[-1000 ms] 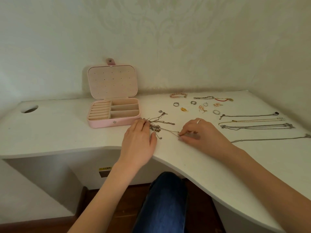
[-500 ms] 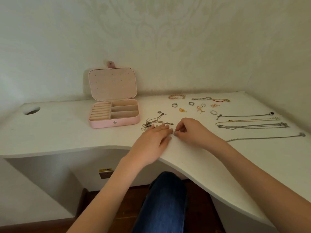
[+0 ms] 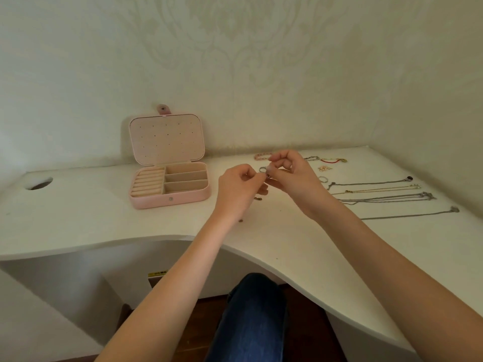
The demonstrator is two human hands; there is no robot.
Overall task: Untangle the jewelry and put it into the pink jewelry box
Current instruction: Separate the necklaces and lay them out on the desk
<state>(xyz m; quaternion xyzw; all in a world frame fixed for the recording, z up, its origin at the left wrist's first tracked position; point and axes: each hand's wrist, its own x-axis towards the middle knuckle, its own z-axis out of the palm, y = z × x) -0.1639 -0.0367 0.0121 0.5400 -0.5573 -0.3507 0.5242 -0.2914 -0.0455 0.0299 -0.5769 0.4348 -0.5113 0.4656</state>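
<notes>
Jewelry box (image 3: 170,202), pink and open, sits left of centre on the white desk (image 3: 78,218) with its lid upright near the wall, and bare desktop runs from it to a round cable hole (image 3: 39,183). Just right of the box, both hands are raised above the desk: the left hand (image 3: 236,189) and right hand (image 3: 292,176) pinch a small tangle of jewelry (image 3: 264,171) between their fingertips. Further right, straightened chains (image 3: 379,190) lie in rows reaching toward the desk's right edge.

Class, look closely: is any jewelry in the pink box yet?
No, the open box's compartments show only bare lining; chains lie on the desk.
</notes>
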